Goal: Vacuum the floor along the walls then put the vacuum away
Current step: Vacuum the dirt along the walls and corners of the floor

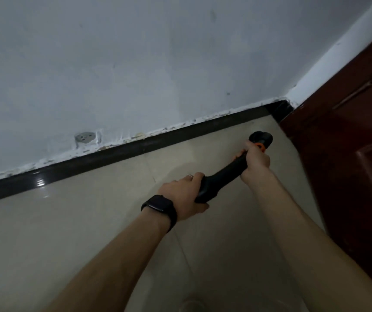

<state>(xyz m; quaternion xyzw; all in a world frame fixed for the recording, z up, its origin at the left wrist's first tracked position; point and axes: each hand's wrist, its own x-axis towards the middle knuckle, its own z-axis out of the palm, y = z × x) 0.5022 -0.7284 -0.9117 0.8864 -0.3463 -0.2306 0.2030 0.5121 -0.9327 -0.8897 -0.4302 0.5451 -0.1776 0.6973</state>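
Landmark: skirting board (113, 156), a glossy black strip running along the foot of the wall, with one bright glint toward its left end.
Vacuum: the vacuum (223, 174) is a matte black, smoothly moulded bar, widening at its near end. It lies slantwise on the near side of the skirting board, toward the board's right end, apart from it. Its far end is a rounded black knob; whether any part meets the floor cannot be told.
Orange part: a small orange collar (260, 146) just behind that knob.
Left hand: the left hand (184, 195) grips the vacuum's wide near end, fingers curled over the top and thumb beneath, farther from the skirting board than the other hand.
Right hand: the right hand (256, 161) wraps the narrow stem beside the orange collar, fingers closed tight round it.
Wrist and finger: a black band watch (160, 208) with a dark rectangular face; a thin pale ring (189, 176).
Wall: the wall (135, 64) above the skirting board is pale, matte paint, chipped and ragged along the join.
Round fitting: a grey disc (85, 138) set in the wall just above the board.
Floor: the floor (68, 221) is smooth beige tiles with thin joints, reaching the board.
Door: a dark reddish-brown panelled wooden door (349, 143) beside the board's right end.
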